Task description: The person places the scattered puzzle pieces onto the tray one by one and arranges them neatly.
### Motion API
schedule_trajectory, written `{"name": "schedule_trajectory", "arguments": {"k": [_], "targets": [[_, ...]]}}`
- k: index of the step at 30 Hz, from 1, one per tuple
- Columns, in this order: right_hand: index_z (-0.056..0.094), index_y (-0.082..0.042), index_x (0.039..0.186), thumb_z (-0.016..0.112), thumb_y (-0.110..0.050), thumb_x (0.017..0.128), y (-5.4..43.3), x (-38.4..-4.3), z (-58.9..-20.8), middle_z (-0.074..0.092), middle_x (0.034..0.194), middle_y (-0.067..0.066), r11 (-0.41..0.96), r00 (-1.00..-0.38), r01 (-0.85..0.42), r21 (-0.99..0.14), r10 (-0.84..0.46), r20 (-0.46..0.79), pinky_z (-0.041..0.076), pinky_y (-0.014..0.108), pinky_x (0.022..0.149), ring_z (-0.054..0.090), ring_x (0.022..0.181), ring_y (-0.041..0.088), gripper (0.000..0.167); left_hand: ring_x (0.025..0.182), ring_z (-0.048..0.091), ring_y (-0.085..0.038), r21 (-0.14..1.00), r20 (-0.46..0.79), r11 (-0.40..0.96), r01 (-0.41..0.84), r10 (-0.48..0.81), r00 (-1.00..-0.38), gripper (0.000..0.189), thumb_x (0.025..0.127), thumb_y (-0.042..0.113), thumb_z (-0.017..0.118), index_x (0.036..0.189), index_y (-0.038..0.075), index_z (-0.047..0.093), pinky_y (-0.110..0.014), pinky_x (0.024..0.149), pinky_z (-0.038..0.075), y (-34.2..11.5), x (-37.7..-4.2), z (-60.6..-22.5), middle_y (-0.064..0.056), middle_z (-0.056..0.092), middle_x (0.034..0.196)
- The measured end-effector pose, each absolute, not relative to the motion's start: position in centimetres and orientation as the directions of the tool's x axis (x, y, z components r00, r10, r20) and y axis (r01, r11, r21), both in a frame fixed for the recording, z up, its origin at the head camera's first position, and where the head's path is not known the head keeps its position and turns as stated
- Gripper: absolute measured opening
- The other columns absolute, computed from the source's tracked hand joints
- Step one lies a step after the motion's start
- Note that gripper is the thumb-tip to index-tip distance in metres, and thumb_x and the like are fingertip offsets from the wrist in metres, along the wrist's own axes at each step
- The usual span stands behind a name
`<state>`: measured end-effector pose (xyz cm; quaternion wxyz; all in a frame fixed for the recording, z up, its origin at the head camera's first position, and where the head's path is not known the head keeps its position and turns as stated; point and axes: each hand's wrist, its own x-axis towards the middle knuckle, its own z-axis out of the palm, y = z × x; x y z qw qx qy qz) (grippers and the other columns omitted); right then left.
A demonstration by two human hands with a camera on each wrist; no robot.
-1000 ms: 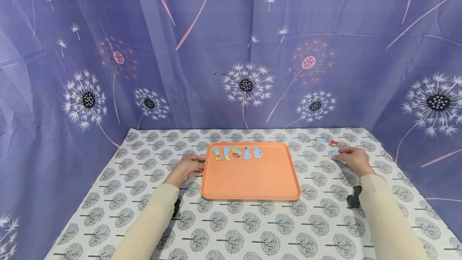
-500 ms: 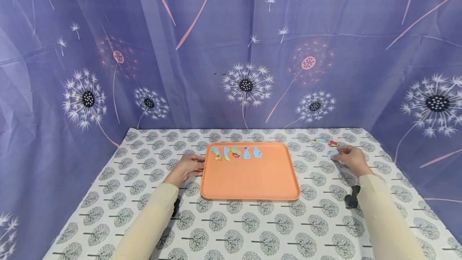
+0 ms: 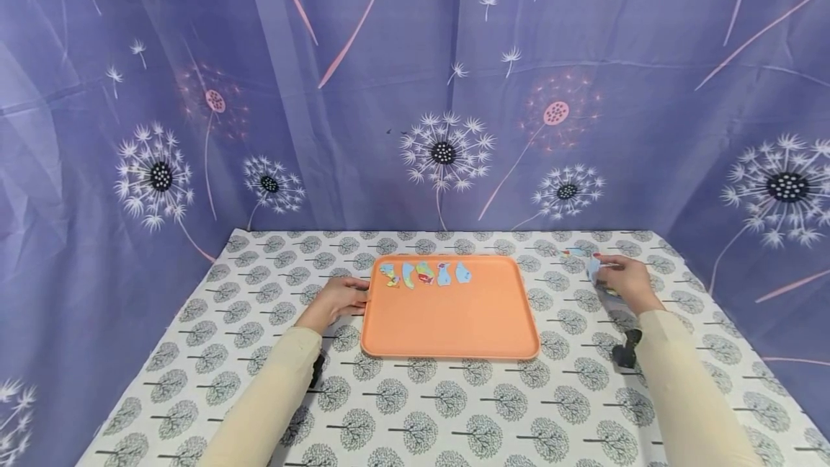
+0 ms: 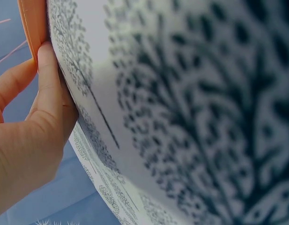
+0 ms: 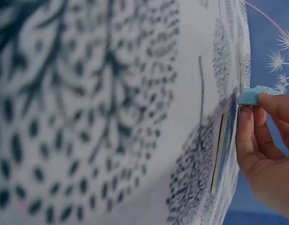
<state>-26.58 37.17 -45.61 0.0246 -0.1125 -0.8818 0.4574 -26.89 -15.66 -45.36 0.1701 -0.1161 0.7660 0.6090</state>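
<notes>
My left hand [image 3: 338, 303] pinches the left rim of an orange tray [image 3: 447, 323], thumb above and fingers beneath the edge in the left wrist view. Along the tray's far left side lies a row of several puzzle pieces [image 3: 424, 272], mostly light blue with yellow, green and red print. Off to the right of the tray, my right hand [image 3: 625, 283] pinches a light blue puzzle piece [image 5: 250, 96] between thumb and fingers, tipped up from the cloth. Another flat piece [image 5: 220, 152] lies on the cloth under that hand, mostly hidden from the head view.
Beyond the right hand lies a blue and red puzzle piece [image 3: 573, 252]. A white cloth [image 3: 447, 409] printed with grey trees covers the table. A purple dandelion curtain [image 3: 363, 164] hangs behind and at both sides. Dark devices [image 3: 625, 352] sit at the wrists.
The right hand has lifted and tilted the light blue puzzle piece from the cloth, shifting slightly left and up. The left hand and tray have stayed in place.
</notes>
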Motion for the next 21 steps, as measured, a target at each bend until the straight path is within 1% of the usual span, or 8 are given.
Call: {"name": "schedule_trajectory", "arguments": {"k": [3,6,8,9,11,14,17,21], "targets": [[0.044,0.005,0.14,0.057,-0.018,0.096,37.0,-26.6,-45.4,0.05,0.131,0.033,0.524,-0.976,0.165,-0.836,0.207,-0.063,0.059,0.024,0.074,0.061,0.077,-0.001,0.051,0.069,0.067,-0.017,0.892,-0.404,0.231,-0.388,0.027,-0.914,0.038,0.087,-0.001,0.067,0.125,-0.002,0.06,-0.029,0.07,0.062,-15.6,-26.9,-45.3,-0.014,0.068,0.086],[0.039,0.008,0.141,0.055,-0.018,0.098,36.6,-26.6,-45.0,0.045,0.135,0.034,0.472,-0.984,0.135,-0.871,0.17,-0.061,0.059,0.027,0.082,0.061,0.08,-0.002,0.053,0.068,0.066,-0.016,0.889,-0.408,0.235,-0.392,0.021,-0.913,0.038,0.087,-0.001,0.068,0.125,-0.002,0.06,-0.029,0.069,0.062,-15.5,-27.0,-45.3,-0.014,0.067,0.085],[0.037,0.01,0.142,0.055,-0.015,0.098,36.2,-26.7,-44.8,0.044,0.134,0.035,0.436,-0.989,0.112,-0.893,0.139,-0.057,0.058,0.026,0.084,0.062,0.081,-0.002,0.053,0.067,0.066,-0.016,0.888,-0.41,0.233,-0.395,0.017,-0.912,0.038,0.087,-0.001,0.068,0.125,-0.002,0.06,-0.029,0.069,0.062,-15.6,-26.9,-45.3,-0.013,0.067,0.084],[0.036,0.01,0.142,0.055,-0.014,0.098,36.0,-26.8,-44.7,0.045,0.132,0.035,0.41,-0.99,0.105,-0.906,0.129,-0.057,0.058,0.025,0.085,0.063,0.081,-0.001,0.053,0.067,0.066,-0.016,0.888,-0.411,0.233,-0.397,0.016,-0.911,0.038,0.087,-0.001,0.068,0.125,-0.002,0.06,-0.028,0.068,0.062,-15.6,-27.0,-45.3,-0.013,0.067,0.084],[0.036,0.01,0.142,0.057,-0.012,0.097,35.5,-27.0,-44.5,0.051,0.124,0.028,0.378,-0.992,0.093,-0.921,0.117,-0.052,0.058,0.023,0.083,0.064,0.079,-0.001,0.054,0.067,0.066,-0.016,0.889,-0.412,0.228,-0.397,0.021,-0.911,0.039,0.087,-0.001,0.068,0.125,-0.003,0.06,-0.028,0.069,0.062,-15.6,-26.9,-45.3,-0.014,0.067,0.085],[0.038,0.009,0.141,0.06,-0.01,0.095,34.8,-27.2,-44.2,0.061,0.107,0.01,0.356,-0.993,0.084,-0.931,0.107,-0.049,0.059,0.023,0.08,0.067,0.076,0.003,0.054,0.067,0.066,-0.015,0.89,-0.413,0.223,-0.398,0.027,-0.91,0.04,0.088,-0.001,0.067,0.127,-0.003,0.058,-0.028,0.069,0.062,-15.7,-26.9,-45.3,-0.014,0.067,0.086],[0.04,0.009,0.139,0.062,-0.009,0.094,34.0,-27.6,-44.0,0.065,0.092,-0.004,0.319,-0.994,0.075,-0.945,0.101,-0.044,0.06,0.027,0.079,0.069,0.076,0.009,0.054,0.067,0.066,-0.015,0.891,-0.412,0.224,-0.395,0.031,-0.911,0.04,0.088,-0.001,0.067,0.127,-0.004,0.058,-0.028,0.069,0.062,-15.7,-26.9,-45.2,-0.014,0.067,0.087],[0.04,0.012,0.137,0.063,-0.004,0.092,32.9,-28.3,-43.9,0.068,0.086,-0.006,0.239,-0.996,0.062,-0.969,0.082,-0.044,0.06,0.032,0.081,0.071,0.078,0.015,0.053,0.066,0.067,-0.015,0.894,-0.403,0.23,-0.386,0.033,-0.915,0.041,0.087,-0.003,0.067,0.127,-0.004,0.058,-0.027,0.068,0.062,-15.6,-26.8,-45.2,-0.015,0.067,0.088]]}}
